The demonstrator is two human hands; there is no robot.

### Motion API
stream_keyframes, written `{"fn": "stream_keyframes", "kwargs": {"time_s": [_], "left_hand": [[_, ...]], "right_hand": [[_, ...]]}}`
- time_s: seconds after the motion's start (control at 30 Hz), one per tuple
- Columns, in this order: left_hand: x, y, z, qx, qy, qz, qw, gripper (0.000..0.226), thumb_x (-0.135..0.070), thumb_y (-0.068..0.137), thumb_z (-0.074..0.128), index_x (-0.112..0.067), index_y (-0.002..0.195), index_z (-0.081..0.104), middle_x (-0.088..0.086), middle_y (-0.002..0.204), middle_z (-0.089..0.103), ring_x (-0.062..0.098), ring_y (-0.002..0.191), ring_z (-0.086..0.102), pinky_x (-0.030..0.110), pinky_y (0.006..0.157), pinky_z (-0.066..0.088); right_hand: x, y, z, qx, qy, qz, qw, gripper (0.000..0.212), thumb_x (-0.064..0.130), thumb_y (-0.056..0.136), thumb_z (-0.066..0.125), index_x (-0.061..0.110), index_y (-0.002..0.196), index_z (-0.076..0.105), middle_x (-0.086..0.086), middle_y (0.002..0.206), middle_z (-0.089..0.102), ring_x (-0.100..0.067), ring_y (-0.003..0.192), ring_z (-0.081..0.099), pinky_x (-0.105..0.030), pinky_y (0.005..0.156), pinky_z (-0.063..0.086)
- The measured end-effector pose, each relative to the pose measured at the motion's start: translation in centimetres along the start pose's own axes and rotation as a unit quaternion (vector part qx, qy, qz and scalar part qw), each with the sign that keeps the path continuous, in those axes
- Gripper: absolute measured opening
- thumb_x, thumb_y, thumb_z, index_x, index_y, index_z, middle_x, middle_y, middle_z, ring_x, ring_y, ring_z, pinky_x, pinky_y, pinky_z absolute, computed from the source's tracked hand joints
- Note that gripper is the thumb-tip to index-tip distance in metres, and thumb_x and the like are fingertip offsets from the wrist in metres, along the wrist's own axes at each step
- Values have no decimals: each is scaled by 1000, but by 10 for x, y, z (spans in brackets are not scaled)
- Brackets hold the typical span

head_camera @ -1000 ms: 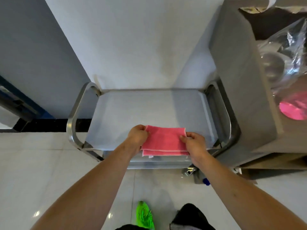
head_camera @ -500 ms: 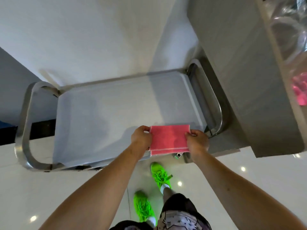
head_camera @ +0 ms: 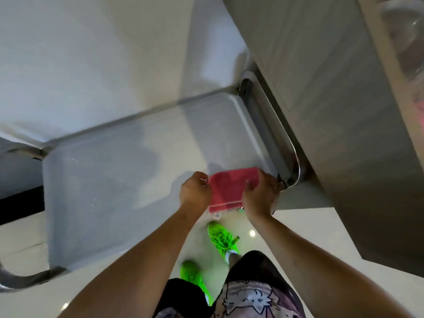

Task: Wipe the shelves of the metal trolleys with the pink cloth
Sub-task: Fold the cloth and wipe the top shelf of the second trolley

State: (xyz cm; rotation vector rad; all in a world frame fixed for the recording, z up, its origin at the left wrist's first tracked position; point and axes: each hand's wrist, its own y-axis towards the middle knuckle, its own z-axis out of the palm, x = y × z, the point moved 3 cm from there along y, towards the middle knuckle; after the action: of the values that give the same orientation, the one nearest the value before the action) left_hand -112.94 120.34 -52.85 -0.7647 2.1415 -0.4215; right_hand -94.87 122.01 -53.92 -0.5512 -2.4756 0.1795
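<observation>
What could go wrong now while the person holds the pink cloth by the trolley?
The pink cloth is pinched by the left hand and right hand right at the near right corner of the trolley's top shelf, partly past the edge, so it might slip toward the floor. The right hand is close to the metal handle, so a fast wipe might bump knuckles. The green shoes stand by the trolley and might kick it.

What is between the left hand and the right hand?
In the head view, the folded pink cloth spans between the left hand and right hand; both pinch its edges.
</observation>
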Motion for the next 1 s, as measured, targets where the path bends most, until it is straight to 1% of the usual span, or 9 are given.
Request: {"fn": "stream_keyframes", "kwargs": {"time_s": [0.13, 0.23, 0.3, 0.37, 0.47, 0.63, 0.73, 0.87, 1.0], "left_hand": [[8, -4, -7, -32, 70, 88, 993, 35, -12, 88, 62, -16, 123, 66, 12, 118, 67, 35, 108, 62, 40, 90, 51], [19, -4, -16, -61, 111, 179, 976, 42, -3, 82, 66, -7, 124, 68, 19, 124, 66, 40, 117, 58, 43, 100, 47], [31, 4, -22, -49, 184, 210, 959, 49, -8, 84, 68, -8, 133, 63, 20, 139, 58, 41, 131, 49, 43, 113, 36], [43, 15, -23, 4, 294, 212, 932, 62, -27, 92, 64, -17, 150, 44, 14, 158, 36, 37, 147, 28, 44, 122, 21], [53, 28, -23, 48, 364, 199, 909, 73, -48, 96, 54, -28, 158, 22, 6, 167, 17, 35, 153, 10, 47, 123, 16], [33, 41, -18, 19, 368, 238, 899, 62, -36, 98, 50, -27, 155, 27, 5, 167, 16, 35, 153, 8, 53, 122, 16], [21, 56, -15, 35, 377, 233, 896, 56, -38, 100, 44, -32, 154, 29, 1, 167, 16, 34, 152, 8, 59, 119, 17], [24, 63, -16, 39, 371, 223, 901, 55, -36, 98, 41, -35, 152, 34, -2, 165, 23, 32, 151, 17, 57, 116, 26], [24, 63, -13, 49, 381, 208, 900, 59, -35, 95, 40, -33, 153, 34, -1, 166, 22, 33, 151, 16, 57, 116, 26]], "right_hand": [[6, -19, 32, 54, -95, -67, 992, 61, 44, 102, 50, 15, 155, 41, -21, 163, 28, -38, 150, 23, -48, 123, 15], [11, -27, 58, 85, -132, -40, 987, 90, 69, 98, 35, 6, 161, 21, -29, 166, 12, -43, 154, 9, -51, 124, 2], [14, -28, 71, 69, -138, -18, 988, 104, 77, 94, 31, -1, 160, 14, -33, 165, 7, -46, 154, 4, -52, 124, -5], [14, -23, 77, 49, -137, 1, 989, 108, 78, 92, 32, -4, 159, 11, -35, 165, 5, -47, 154, 2, -52, 123, -10], [10, -11, 79, 22, -146, -3, 989, 106, 75, 93, 38, -3, 160, 11, -34, 165, 5, -47, 154, 3, -51, 123, -10], [8, 2, 80, 19, -196, -25, 980, 105, 76, 93, 34, 0, 161, 8, -32, 166, 2, -46, 154, 3, -55, 124, -3], [7, 13, 81, 28, -217, -50, 974, 105, 78, 94, 28, 3, 161, 3, -31, 166, -1, -47, 154, 1, -57, 124, -2], [15, 38, 85, 36, -247, -105, 963, 104, 83, 91, 15, 10, 163, -1, -29, 167, -3, -47, 154, 0, -58, 122, -6], [43, 69, 97, 51, -264, -136, 953, 103, 84, 88, 5, 16, 163, -7, -28, 167, -9, -47, 154, -6, -58, 121, -10]]}}
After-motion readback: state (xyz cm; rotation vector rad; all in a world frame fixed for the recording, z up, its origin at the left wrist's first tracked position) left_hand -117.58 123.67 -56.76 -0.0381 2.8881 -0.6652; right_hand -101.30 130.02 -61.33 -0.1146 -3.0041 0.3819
